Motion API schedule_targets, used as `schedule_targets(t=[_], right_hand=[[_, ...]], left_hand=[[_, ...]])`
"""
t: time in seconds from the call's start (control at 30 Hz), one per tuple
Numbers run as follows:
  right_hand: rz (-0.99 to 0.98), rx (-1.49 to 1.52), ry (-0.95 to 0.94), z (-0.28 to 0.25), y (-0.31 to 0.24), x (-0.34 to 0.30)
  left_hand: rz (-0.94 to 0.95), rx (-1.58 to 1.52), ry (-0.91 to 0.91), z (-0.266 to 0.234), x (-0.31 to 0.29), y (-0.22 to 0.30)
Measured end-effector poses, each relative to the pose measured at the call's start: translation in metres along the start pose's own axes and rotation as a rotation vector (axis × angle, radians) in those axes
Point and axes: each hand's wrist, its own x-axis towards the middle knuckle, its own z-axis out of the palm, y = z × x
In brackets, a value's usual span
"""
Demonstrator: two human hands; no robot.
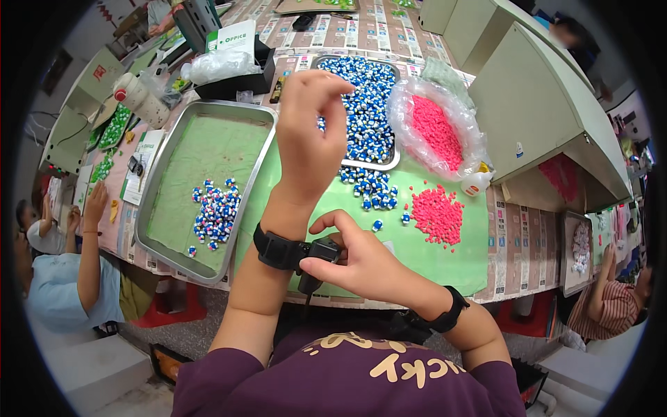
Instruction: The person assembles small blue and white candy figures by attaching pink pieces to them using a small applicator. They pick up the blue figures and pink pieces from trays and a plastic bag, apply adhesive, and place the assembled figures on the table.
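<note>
My left hand is raised over the table, its fingers loosely bent. A gap shows between thumb and forefinger, and nothing is visible in it. A black strap circles my left wrist, carrying a small black wrist device. My right hand grips this device between thumb and fingers; another black strap is on that wrist. Beyond the left hand, a metal tray holds many small blue-and-white pieces. Loose blue-and-white pieces lie on the green mat before it, beside a spread of small pink pieces.
At left, a large metal tray contains blue, white and pink pieces. A plastic bag of pink pieces lies near a small white bottle. A beige metal cabinet stands right. Co-workers sit either side, one in a blue shirt.
</note>
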Motion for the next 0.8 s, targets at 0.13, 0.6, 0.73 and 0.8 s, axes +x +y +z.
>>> schedule_targets(t=[0.13,0.6,0.73,0.8], right_hand=[[0.055,-0.067,-0.001,-0.002,-0.008,-0.002],[-0.006,-0.062,0.067,0.007,0.005,0.01],[-0.011,-0.098,0.015,0.008,-0.005,0.007],[-0.017,-0.083,0.013,0.01,-0.004,0.006]], left_hand=[[0.209,0.171,-0.317,0.001,-0.016,0.01],[-0.515,-0.336,-0.371,-0.008,-0.034,0.001],[-1.025,-1.2,-0.081,-0.026,-0.023,-0.009],[-1.069,-1.356,0.016,-0.03,-0.02,-0.006]])
